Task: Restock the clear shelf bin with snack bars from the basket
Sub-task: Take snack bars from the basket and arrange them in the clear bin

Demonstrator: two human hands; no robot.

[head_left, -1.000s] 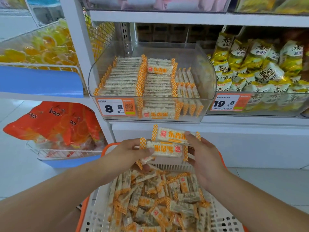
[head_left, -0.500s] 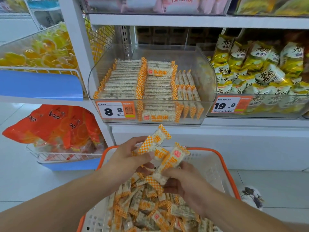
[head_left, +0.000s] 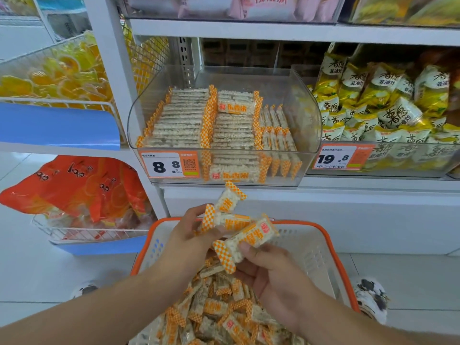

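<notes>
Since half a second ago, both hands sit slightly higher over the basket; the right-hand bar now lies flatter and higher, nearer the left-hand bars. Left hand pinches two snack bars between thumb and fingers, one angled up toward the clear shelf bin, one lying across below it. Just right of these, touching or nearly touching, a third bar is gripped at its lower end by the right hand, fingers curled round it. Both hands hover above the orange-rimmed basket, heaped with loose bars. Bin above holds three neat rows, right side partly unfilled.
</notes>
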